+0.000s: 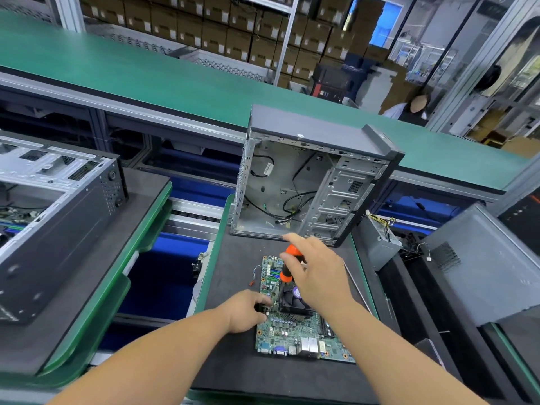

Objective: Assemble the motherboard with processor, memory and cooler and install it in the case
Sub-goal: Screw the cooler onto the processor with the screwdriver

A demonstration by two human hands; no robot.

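Factory shelving rises behind a dark assembly pallet (239, 375), where the right hand (318, 276) grips an orange-handled screwdriver (287, 266) over the cooler (293, 302). The left hand (248, 311) pinches the cooler's near-left corner, steadying it. Beneath lies the motherboard (289, 331), mid-pallet: thin, stiff, fragile, probably best held by its edges. An open case (306, 182) stands at the far edge.

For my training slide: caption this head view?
Right hand drives an orange screwdriver at the cooler on the motherboard; left hand steadies.
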